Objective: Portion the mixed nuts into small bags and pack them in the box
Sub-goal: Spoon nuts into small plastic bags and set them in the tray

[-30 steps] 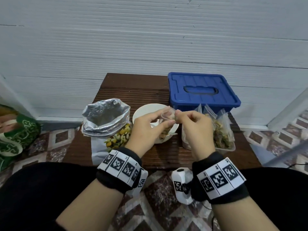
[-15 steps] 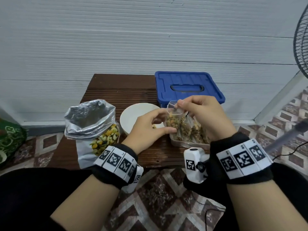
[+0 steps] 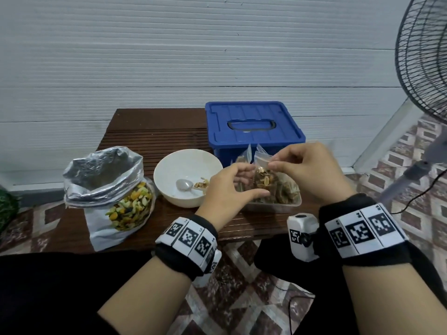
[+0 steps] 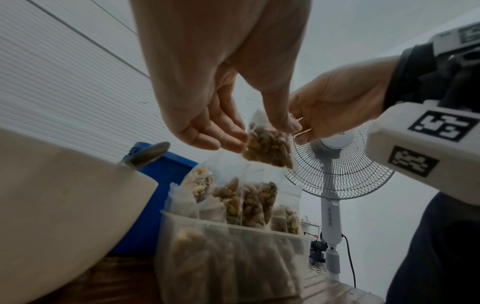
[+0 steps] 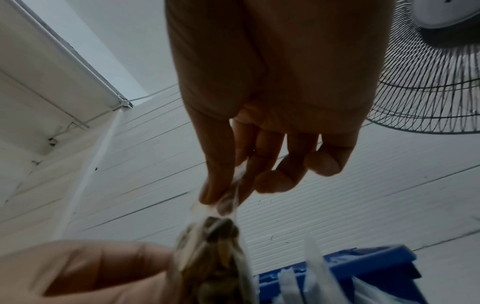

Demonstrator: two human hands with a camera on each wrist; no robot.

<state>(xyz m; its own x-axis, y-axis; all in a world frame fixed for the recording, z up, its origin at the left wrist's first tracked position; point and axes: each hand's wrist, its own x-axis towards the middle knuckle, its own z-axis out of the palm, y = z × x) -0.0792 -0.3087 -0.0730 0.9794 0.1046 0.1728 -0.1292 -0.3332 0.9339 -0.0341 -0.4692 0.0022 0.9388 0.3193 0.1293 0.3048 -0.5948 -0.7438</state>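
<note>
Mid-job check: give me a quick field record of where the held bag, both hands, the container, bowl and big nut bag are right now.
held bag: small clear bag of nuts, raised over the clear container
right hand: pinches the bag's top edge
left hand: fingertips against the bag's side
clear container: several filled bags standing in it
white bowl: spoon and a few nuts left inside
foil bag: open, left of the bowl
blue box: lid on, behind the container
</note>
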